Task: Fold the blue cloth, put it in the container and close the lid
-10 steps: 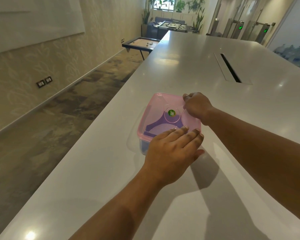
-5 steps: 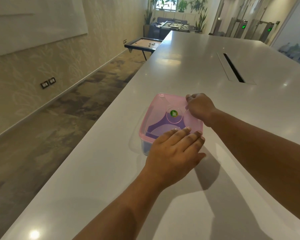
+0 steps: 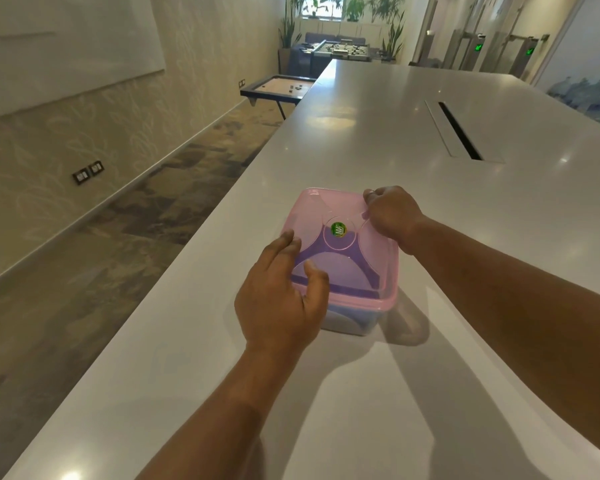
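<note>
A clear container (image 3: 349, 322) with a pink lid (image 3: 326, 206) sits on the white table (image 3: 378, 133). The blue cloth (image 3: 342, 270) lies inside and shows through the lid and the near wall. My left hand (image 3: 281, 292) rests flat over the lid's near-left corner, fingers spread along the left edge and thumb on top. At the far-right corner my right hand (image 3: 392, 213) has its fingers curled down on the lid's rim. A green round sticker (image 3: 339, 230) marks the lid's middle.
The table's left edge (image 3: 201, 237) runs close beside the container, with carpeted floor below. A long cable slot (image 3: 459, 135) is cut into the table at the far right. A low game table (image 3: 278, 88) stands beyond on the left.
My left hand has slid from the lid's near-right side to its near-left corner, uncovering the near edge. My right hand has stayed on the far-right corner.
</note>
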